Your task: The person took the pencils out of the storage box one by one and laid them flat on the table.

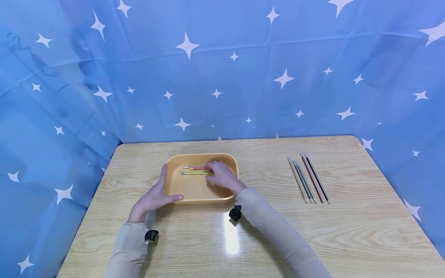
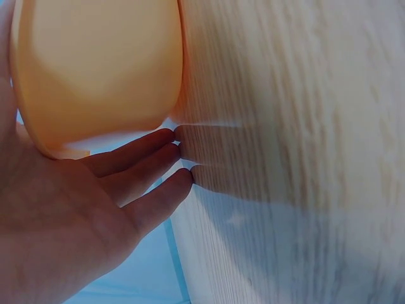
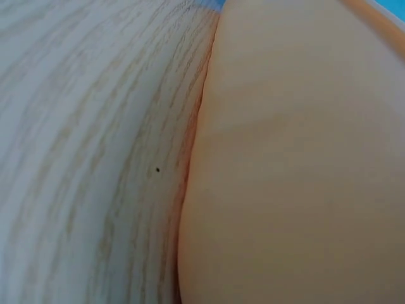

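An orange tray sits on the table, with several pencils lying side by side in it, one yellow-green, others red and yellow. My right hand reaches over the front rim into the tray and pinches the pencils near their right part, covering their right ends. Around the tray's left front corner is my left hand, its thumb along the front rim and its fingers stretched along the left side. In the left wrist view those fingers extend beside the tray wall, tips at the tabletop. The right wrist view shows only tray wall and table.
To the right, several more pencils lie in a loose row on the wooden table, blue, red, black and tan. A blue curtain with white stars hangs behind the table and along its sides.
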`<action>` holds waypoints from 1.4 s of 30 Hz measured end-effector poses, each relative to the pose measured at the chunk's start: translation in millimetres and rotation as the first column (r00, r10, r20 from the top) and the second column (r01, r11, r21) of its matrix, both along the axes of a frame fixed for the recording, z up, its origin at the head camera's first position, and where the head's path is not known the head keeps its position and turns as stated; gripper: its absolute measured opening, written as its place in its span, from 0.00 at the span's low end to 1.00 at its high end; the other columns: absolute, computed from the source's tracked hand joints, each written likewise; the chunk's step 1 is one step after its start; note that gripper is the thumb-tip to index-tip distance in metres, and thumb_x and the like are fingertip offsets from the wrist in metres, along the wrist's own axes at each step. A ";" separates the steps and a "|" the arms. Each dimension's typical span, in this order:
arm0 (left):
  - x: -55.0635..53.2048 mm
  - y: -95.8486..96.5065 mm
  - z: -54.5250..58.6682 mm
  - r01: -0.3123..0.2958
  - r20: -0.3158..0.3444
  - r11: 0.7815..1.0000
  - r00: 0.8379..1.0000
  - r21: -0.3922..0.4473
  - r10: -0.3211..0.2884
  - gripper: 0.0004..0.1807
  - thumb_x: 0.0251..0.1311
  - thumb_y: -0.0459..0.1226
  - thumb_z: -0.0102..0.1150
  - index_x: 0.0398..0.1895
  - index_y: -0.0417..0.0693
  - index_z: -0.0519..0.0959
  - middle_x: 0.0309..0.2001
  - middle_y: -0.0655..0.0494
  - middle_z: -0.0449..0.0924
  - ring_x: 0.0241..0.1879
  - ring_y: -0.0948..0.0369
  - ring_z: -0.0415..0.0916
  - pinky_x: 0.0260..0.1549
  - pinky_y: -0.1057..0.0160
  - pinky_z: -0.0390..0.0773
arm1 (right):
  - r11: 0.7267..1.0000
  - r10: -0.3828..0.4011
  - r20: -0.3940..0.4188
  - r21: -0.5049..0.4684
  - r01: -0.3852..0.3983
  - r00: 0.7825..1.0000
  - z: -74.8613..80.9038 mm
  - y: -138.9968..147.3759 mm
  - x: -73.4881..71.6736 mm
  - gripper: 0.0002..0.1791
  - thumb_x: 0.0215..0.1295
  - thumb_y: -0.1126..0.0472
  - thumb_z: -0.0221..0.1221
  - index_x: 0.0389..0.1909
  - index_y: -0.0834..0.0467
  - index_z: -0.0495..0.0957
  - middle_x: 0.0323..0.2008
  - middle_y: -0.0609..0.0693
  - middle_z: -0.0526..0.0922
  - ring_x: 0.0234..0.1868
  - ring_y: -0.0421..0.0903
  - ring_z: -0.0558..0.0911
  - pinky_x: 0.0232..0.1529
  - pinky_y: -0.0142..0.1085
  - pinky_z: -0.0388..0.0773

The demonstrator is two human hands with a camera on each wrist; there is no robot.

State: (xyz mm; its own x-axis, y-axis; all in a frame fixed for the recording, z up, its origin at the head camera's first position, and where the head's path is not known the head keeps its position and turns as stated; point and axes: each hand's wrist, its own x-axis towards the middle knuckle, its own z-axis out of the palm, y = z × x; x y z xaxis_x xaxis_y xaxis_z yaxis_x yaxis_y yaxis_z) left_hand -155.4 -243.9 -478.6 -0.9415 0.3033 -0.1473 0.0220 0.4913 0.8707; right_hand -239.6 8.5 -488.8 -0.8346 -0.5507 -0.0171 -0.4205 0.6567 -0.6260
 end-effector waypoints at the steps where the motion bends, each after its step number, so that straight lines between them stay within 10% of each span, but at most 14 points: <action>1: 0.1 0.0 0.0 0.000 0.000 1.000 1.000 -0.003 0.000 0.68 0.52 0.40 0.72 0.74 0.42 0.22 0.74 0.33 0.35 0.70 0.37 0.45 0.65 0.39 0.48 | 1.000 0.001 0.008 -0.002 -0.001 1.000 -0.3 -0.1 0.1 0.18 0.59 0.65 0.64 0.51 0.62 0.79 0.40 0.51 0.81 0.42 0.47 0.78 0.47 0.39 0.73; 24: 0.1 -0.5 0.7 0.002 -0.003 1.000 1.000 -0.001 -0.002 0.68 0.53 0.41 0.71 0.73 0.41 0.21 0.74 0.31 0.34 0.69 0.36 0.46 0.65 0.39 0.48 | 1.000 0.028 0.009 0.014 -0.028 1.000 -0.5 -0.4 1.4 0.22 0.53 0.72 0.66 0.51 0.64 0.77 0.31 0.49 0.81 0.34 0.44 0.78 0.41 0.36 0.74; 42: -0.5 -0.1 -0.2 -0.003 -0.003 1.000 1.000 -0.026 0.002 0.67 0.54 0.43 0.71 0.74 0.42 0.21 0.74 0.30 0.34 0.70 0.36 0.45 0.65 0.39 0.48 | 0.970 0.118 0.356 -0.241 -0.031 0.927 1.6 4.6 -1.1 0.14 0.57 0.72 0.61 0.46 0.66 0.81 0.35 0.52 0.84 0.34 0.40 0.79 0.36 0.29 0.76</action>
